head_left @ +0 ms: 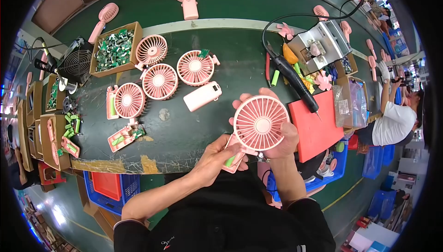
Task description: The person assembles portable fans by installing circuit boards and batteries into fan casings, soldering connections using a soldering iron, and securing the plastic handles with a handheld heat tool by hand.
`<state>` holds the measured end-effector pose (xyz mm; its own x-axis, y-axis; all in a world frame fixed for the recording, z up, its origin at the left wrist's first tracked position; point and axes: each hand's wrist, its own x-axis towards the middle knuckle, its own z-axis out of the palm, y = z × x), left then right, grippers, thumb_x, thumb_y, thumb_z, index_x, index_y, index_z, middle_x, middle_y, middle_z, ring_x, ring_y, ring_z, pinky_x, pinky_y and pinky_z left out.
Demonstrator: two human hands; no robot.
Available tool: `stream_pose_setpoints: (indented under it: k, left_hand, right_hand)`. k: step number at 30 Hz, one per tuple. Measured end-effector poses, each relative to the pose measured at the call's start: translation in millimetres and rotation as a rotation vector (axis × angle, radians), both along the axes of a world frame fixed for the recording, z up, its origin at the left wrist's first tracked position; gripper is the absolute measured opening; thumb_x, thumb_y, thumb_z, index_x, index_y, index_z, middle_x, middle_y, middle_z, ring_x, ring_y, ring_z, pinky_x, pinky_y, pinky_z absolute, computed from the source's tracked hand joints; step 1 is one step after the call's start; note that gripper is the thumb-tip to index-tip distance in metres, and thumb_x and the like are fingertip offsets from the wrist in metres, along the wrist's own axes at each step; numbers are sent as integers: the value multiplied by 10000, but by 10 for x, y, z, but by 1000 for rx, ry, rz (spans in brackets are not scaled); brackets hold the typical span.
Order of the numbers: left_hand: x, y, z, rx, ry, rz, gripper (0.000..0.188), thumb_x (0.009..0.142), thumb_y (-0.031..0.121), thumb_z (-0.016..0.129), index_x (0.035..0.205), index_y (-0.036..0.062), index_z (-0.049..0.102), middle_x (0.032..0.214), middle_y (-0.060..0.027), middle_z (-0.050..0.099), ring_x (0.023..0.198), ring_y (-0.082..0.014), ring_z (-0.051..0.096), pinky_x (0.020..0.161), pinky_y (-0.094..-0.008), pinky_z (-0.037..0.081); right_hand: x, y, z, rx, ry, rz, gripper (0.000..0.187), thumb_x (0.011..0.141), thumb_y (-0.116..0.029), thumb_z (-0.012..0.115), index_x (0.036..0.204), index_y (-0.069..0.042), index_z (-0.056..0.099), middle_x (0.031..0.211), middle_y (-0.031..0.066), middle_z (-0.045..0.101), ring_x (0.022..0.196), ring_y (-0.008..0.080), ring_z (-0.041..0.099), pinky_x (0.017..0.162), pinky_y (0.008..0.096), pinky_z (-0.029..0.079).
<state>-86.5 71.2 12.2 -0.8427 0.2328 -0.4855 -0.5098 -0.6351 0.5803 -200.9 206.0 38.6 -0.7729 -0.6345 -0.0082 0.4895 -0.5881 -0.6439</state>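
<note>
A pink handheld fan is held up over the near edge of the workbench, its round grille facing up. My right hand is closed round the fan head from behind, thumb on the rim and fingertips showing past the far side. My left hand pinches the opened handle, where a green battery cell shows. Beyond the hands lies a loose pink handle cover. Left of it are more pink fan heads, one with a small green circuit board on its rim. Another open handle holds a battery and board.
A corded black electric screwdriver hangs at the right above a red pad. A metal fixture stands behind. Cardboard box of circuit boards sits far left. Blue crates are below the bench. Another person is far right.
</note>
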Motion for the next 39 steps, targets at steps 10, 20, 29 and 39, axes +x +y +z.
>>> stream_pose_setpoints:
  k: [10,20,29,39]
  left_hand:
    - [28,-38,120,29,34,43,223,990,204,528,1137,40,498,900,-108,647,740,-188,678,653,-299,553]
    - [31,-87,113,-131,23,118,282,1009,287,515,1057,12,556,870,-86,643,703,-136,642,617,-268,547]
    - [-28,-145,156,-257,-26,55,261,973,230,567,959,-22,632,781,-96,677,629,-134,657,540,-266,539]
    - [-3,-141,20,-154,-139,137,249,966,229,580,956,-12,643,793,-103,680,616,-129,652,534,-257,538]
  right_hand:
    - [-141,-153,-291,-20,5,-41,739,765,-254,717,1370,-2,375,1344,303,456,1280,454,447,1014,593,444]
    - [-94,-226,-459,11,-57,-4,718,743,-204,694,1360,4,391,1341,306,458,1248,461,482,987,570,479]
    - [-84,-57,-306,465,86,-12,551,861,-163,638,1355,1,455,1193,122,592,1096,175,575,963,314,460]
    - [276,571,-199,853,503,109,292,803,59,665,1092,42,631,887,104,681,733,147,668,636,248,512]
